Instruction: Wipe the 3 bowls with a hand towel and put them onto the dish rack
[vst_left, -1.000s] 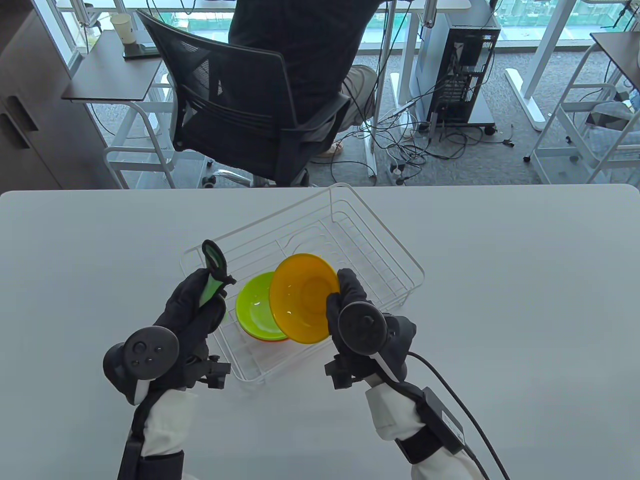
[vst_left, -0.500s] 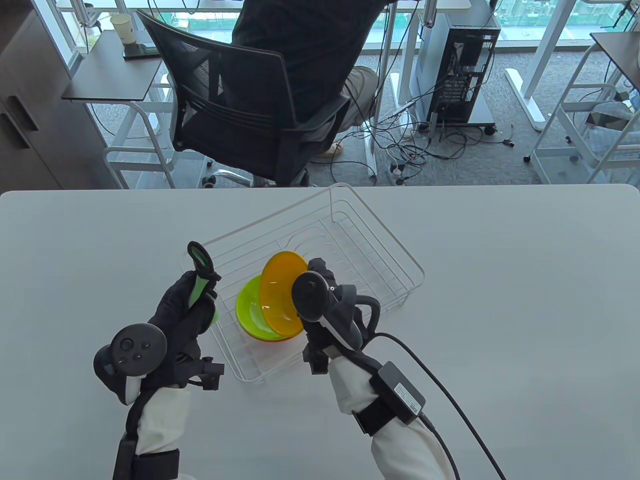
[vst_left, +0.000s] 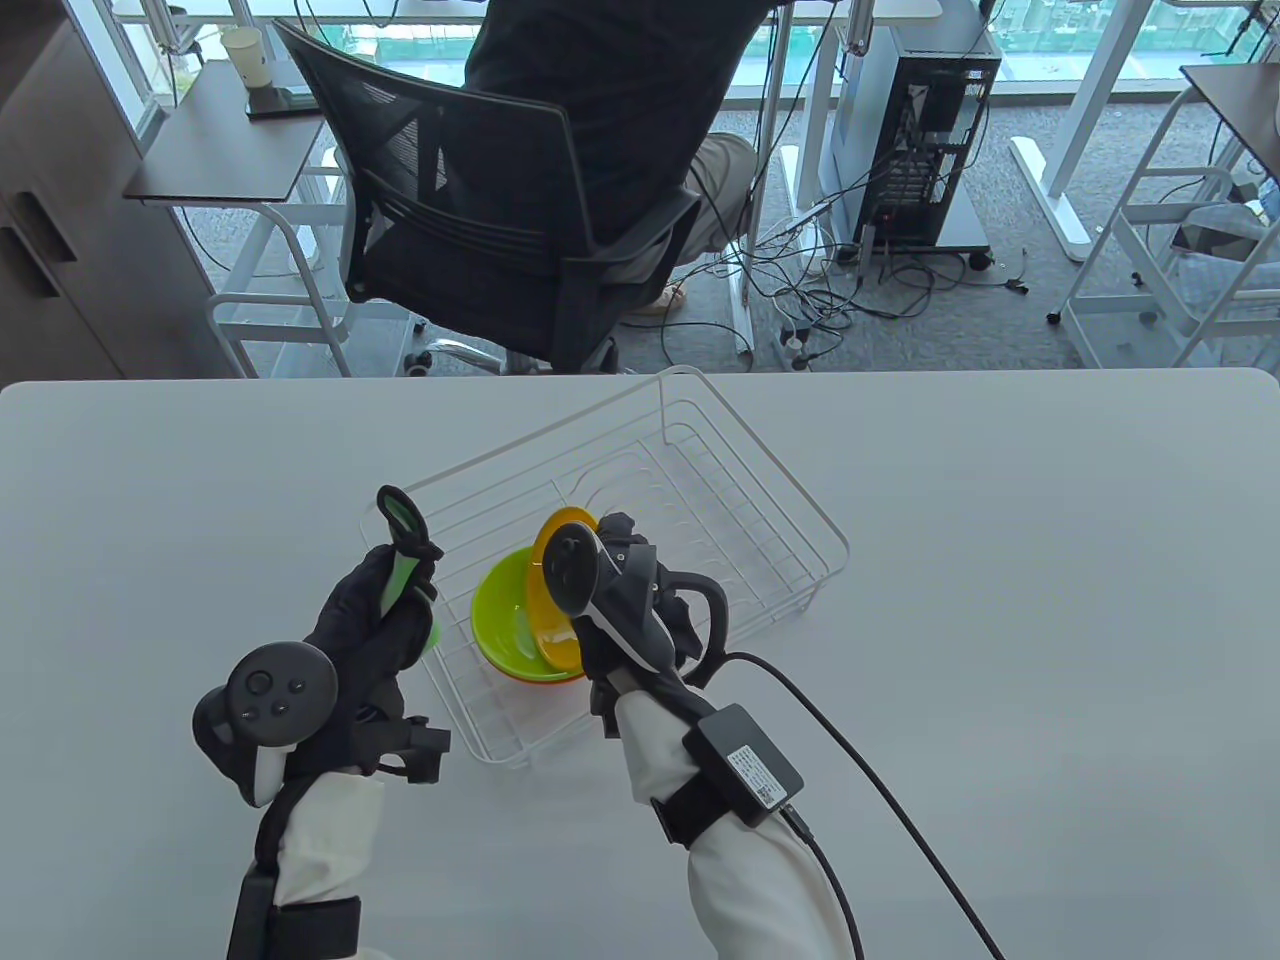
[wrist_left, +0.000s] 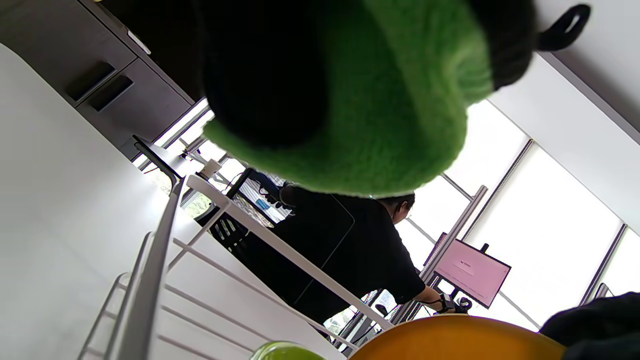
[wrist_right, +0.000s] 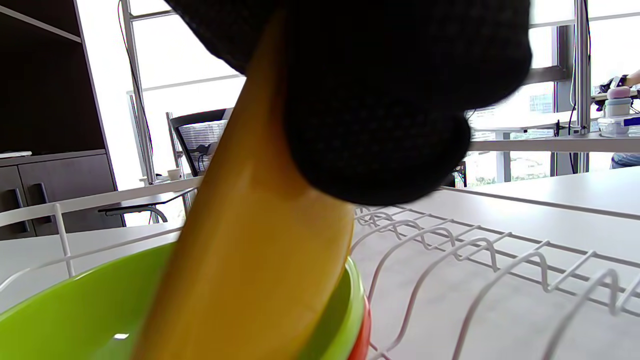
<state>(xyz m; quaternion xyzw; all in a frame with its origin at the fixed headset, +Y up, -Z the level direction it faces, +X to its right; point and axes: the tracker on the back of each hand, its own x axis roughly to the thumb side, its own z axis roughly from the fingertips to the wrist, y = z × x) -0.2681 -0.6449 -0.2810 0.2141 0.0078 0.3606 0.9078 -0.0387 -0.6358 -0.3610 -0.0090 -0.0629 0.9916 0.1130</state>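
Right hand: fingers curled on the orange bowl, tilted, its lower edge inside the green bowl. Green sits on a red bowl in the rack. Left hand: fingers wrapped round the green towel, beside the rack on the counter.

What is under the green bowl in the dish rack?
An orange-red bowl is nested under the green bowl; only its rim shows. The rest is covered, so whether anything lies beneath it cannot be seen.

- The white label on the black box strapped to the right wrist carries print too small to read.
- The pink monitor screen shows text that is too blurred to read.
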